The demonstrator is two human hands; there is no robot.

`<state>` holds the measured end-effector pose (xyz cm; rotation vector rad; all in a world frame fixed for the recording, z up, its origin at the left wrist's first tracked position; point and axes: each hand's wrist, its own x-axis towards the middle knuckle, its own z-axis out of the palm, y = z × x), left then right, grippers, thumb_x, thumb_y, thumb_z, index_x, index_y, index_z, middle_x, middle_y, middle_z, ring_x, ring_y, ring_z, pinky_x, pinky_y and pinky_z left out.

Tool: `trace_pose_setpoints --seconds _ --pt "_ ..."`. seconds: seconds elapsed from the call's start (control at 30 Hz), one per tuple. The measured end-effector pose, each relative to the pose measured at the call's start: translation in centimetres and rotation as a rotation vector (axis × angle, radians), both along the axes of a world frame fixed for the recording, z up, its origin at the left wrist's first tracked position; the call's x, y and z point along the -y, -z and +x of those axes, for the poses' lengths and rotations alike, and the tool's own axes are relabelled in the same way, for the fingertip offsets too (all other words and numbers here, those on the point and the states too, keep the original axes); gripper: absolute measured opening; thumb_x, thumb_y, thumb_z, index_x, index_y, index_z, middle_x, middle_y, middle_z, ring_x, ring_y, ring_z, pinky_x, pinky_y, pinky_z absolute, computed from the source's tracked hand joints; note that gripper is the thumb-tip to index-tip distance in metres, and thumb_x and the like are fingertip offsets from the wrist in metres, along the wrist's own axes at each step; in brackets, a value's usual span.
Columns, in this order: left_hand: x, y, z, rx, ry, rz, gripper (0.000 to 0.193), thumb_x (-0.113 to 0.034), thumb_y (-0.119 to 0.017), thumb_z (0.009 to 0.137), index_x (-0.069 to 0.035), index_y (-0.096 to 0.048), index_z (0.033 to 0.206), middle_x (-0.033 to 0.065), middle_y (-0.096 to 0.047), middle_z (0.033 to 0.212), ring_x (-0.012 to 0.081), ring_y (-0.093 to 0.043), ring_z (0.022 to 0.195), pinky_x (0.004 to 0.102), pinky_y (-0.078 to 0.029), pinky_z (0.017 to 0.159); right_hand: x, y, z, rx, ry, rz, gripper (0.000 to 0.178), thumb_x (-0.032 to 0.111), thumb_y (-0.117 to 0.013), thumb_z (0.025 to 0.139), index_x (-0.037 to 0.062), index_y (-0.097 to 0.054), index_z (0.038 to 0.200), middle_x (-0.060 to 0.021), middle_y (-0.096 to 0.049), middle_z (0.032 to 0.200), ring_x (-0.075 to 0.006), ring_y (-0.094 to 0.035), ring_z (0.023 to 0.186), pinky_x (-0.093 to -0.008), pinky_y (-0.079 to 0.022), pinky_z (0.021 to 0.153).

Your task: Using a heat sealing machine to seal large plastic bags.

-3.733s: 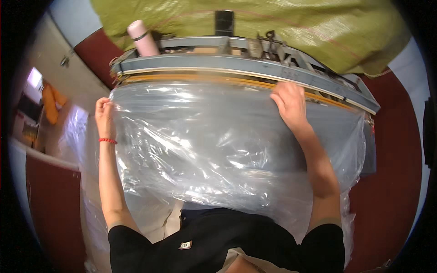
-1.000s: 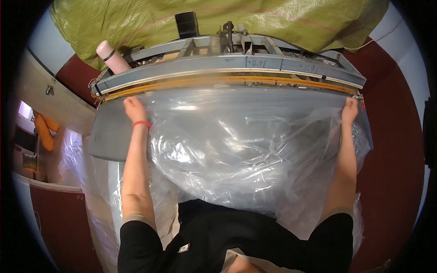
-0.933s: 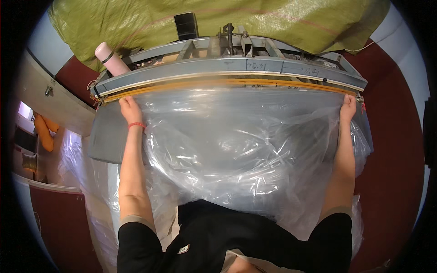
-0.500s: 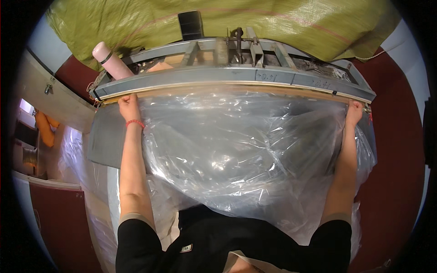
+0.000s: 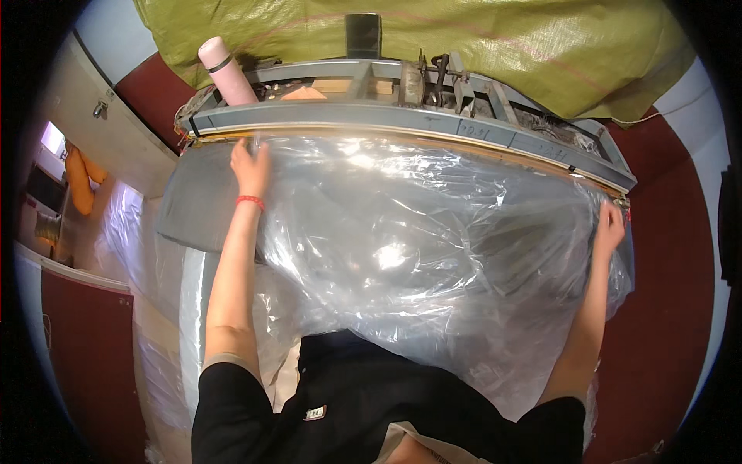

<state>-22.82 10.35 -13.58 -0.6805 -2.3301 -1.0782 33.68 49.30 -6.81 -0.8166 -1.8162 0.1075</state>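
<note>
A large sheet of clear plastic film, wrinkled and glossy, lies spread over a dark grey surface. At the film's far left edge is my left hand, a red bracelet on its wrist. Its fingers are slightly blurred but look apart, and I see nothing gripped in them. Over on the right, my right hand has its fingers closed on the film's edge. Beyond both hands runs a long grey metal bar with a wooden strip along its near side.
Behind the bar stands a metal frame with a black clamp-like fitting. A pink bottle leans at its left end. Olive woven sheeting hangs behind, with a black block before it. Left is a pale door.
My left hand has loosened from the film's far edge at the bar. My right hand has come down toward me, away from the bar, still holding film. The view has shifted slightly.
</note>
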Motion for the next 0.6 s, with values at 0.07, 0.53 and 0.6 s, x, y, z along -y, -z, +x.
trace_pose_setpoints --seconds 0.07,0.53,0.6 --pt "0.8 0.2 1.9 -0.06 -0.107 -0.146 0.042 -0.028 -0.057 0.075 0.002 -0.05 0.104 0.0199 -0.052 0.104 0.0321 -0.047 0.101 0.0365 -0.035 0.086 5.0 0.0 2.9 0.119 0.111 0.004 0.023 0.011 -0.055 0.081 -0.0027 -0.049 0.065 -0.0071 -0.045 0.06 -0.0129 -0.04 0.054 -0.0266 -0.034 0.051" --pt "0.6 -7.3 20.9 1.052 1.031 0.618 0.017 -0.02 -0.048 0.087 -0.005 -0.055 0.091 0.0119 -0.056 0.103 0.0166 -0.055 0.084 0.0248 -0.042 0.069 17.7 2.7 7.1 0.609 -0.004 -0.491 0.019 0.014 -0.055 0.077 -0.0031 -0.051 0.069 -0.0214 -0.051 0.064 -0.0321 -0.05 0.054 -0.0353 -0.039 0.051" --pt "1.1 -7.4 22.7 1.199 1.115 0.836 0.017 -0.021 -0.048 0.087 -0.007 -0.054 0.092 0.0123 -0.052 0.111 0.0196 -0.053 0.092 0.0267 -0.043 0.073 18.8 -2.4 -1.2 0.371 -0.28 -0.463 0.01 0.009 -0.058 0.076 -0.0007 -0.054 0.074 -0.0087 -0.05 0.061 -0.012 -0.047 0.055 -0.0253 -0.037 0.05"
